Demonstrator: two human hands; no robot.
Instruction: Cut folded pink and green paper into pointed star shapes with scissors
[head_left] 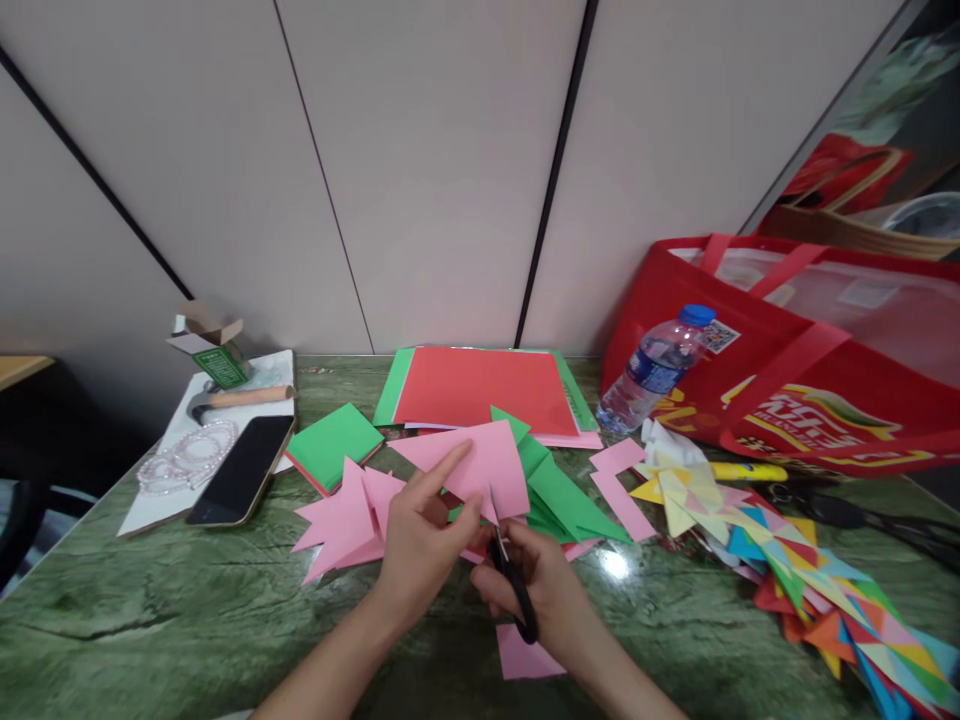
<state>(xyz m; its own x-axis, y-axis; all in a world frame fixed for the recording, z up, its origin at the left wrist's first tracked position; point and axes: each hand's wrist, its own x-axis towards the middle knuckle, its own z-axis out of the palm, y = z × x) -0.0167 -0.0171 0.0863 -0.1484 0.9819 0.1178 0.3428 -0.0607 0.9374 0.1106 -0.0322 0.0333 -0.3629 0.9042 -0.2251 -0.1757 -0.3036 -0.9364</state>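
Pink paper (501,455), central on worktop (225,620), presumably light, pliable, easily creased, best held by its edges; left hand (424,525) pinching it; right hand (544,580), at the paper's five o'clock, gripping scissors (517,588).

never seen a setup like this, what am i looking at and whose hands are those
There's no machine here: these are one person's bare hands, seen by a camera worn on that person's head, looking forward and down. The left hand holds a pink paper sheet; the right hand holds black-handled scissors, blades at the paper. On the green marble-patterned tabletop lie green paper pieces, a flat black phone and multicoloured folded paper. A blue-capped clear plastic bottle leans by a large red bag.
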